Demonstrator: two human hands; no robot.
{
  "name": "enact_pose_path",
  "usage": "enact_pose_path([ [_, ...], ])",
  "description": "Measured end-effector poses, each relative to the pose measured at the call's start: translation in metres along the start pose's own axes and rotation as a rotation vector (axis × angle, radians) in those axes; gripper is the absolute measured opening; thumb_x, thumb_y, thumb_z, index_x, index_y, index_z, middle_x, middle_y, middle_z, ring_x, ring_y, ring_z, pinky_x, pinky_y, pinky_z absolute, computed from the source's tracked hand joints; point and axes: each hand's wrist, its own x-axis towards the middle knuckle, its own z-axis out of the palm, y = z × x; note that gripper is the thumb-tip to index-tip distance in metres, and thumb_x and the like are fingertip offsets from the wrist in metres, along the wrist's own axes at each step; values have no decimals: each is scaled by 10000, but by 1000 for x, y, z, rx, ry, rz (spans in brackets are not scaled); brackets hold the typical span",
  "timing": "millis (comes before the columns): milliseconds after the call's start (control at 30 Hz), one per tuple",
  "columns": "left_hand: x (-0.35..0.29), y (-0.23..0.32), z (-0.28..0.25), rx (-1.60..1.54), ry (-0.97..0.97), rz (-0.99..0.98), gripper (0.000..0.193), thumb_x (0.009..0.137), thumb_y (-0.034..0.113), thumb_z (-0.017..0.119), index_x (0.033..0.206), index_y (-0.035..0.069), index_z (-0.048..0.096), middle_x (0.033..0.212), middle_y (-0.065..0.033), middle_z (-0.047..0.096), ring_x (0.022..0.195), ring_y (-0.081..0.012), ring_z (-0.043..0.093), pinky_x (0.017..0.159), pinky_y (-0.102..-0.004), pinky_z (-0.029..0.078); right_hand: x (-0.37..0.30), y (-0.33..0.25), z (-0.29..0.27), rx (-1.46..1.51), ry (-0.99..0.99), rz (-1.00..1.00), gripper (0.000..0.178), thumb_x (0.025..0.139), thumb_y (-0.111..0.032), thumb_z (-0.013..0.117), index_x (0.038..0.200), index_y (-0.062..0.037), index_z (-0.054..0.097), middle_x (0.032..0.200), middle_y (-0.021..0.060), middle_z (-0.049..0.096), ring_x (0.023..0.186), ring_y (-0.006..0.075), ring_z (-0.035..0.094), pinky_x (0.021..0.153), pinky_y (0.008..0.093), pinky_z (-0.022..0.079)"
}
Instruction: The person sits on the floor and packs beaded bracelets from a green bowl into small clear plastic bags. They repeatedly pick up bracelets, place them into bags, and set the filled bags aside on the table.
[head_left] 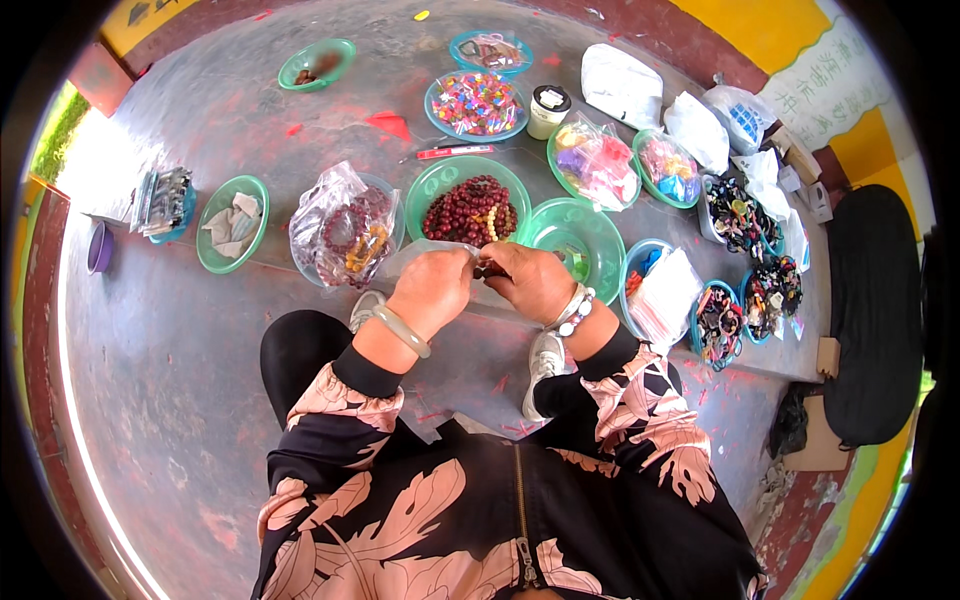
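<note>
The dark red beads (489,269) you are working with are at your fingertips, just in front of the green basin (432,182). Your hands are close together: your right hand (537,284) pinches the beads, and your left hand (432,290) grips what looks like a clear plastic bag (408,258). Whether any beads are inside it, you cannot tell from here; this piece looks unfinished.

Beyond your fingers, a heap of red bead strings (462,208) lies unwrapped in that basin, so plenty seems left. To the left, bead strings and clear wrapping (340,225) crowd another basin, perhaps a part already done. Over on the right, a stack of flat white packets (665,290) sits in a blue basin (634,262), seemingly unused.
</note>
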Motion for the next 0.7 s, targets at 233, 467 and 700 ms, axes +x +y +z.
enact_pose_path([
  [233, -1, -5, 9, -49, 11, 57, 156, 826, 123, 498, 826, 30, 623, 744, -183, 609, 729, -386, 587, 638, -460, 460, 0, 1, 5, 15, 45, -28, 376, 726, -36, 613, 1059, -73, 443, 871, 162, 590, 765, 360, 594, 601, 412, 479],
  [467, 0, 3, 3, -106, -42, 48, 160, 838, 121, 496, 866, 37, 629, 782, -188, 618, 753, -386, 589, 641, -451, 468, -2, -6, 14, -170, 115, -19, 380, 713, -26, 611, 1060, -83, 464, 816, 131, 603, 730, 328, 605, 575, 398, 479],
  [700, 4, 6, 3, -392, 48, 16, 158, 868, 123, 508, 924, 42, 632, 782, -172, 626, 713, -326, 608, 630, -388, 480, 4, -23, -1, -119, 296, 51, 379, 694, -29, 671, 1032, -96, 511, 801, 102, 627, 682, 256, 622, 581, 325, 499],
])
